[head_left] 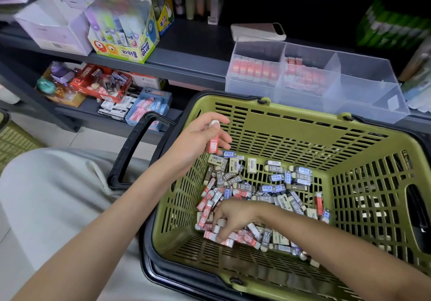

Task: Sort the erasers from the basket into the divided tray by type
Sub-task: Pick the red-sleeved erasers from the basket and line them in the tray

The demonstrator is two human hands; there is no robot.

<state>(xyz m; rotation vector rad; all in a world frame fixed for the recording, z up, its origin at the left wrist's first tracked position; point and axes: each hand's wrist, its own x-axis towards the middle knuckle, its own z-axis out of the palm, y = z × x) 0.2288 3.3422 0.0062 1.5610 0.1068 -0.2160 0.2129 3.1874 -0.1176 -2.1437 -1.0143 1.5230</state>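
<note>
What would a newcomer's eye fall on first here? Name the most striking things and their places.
The green basket in the middle, its floor heaped with erasers. Over its far-left corner the left hand holds a red-sleeved eraser, while the right hand reaches into the heap. Behind, on the shelf, stands the clear divided tray, partly filled.

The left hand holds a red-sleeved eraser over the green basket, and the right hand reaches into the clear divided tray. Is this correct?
Not quite: in the head view the right hand is down inside the green basket, fingers among the loose erasers, not in the clear divided tray. The left hand does hold a red-sleeved eraser over the basket.
</note>
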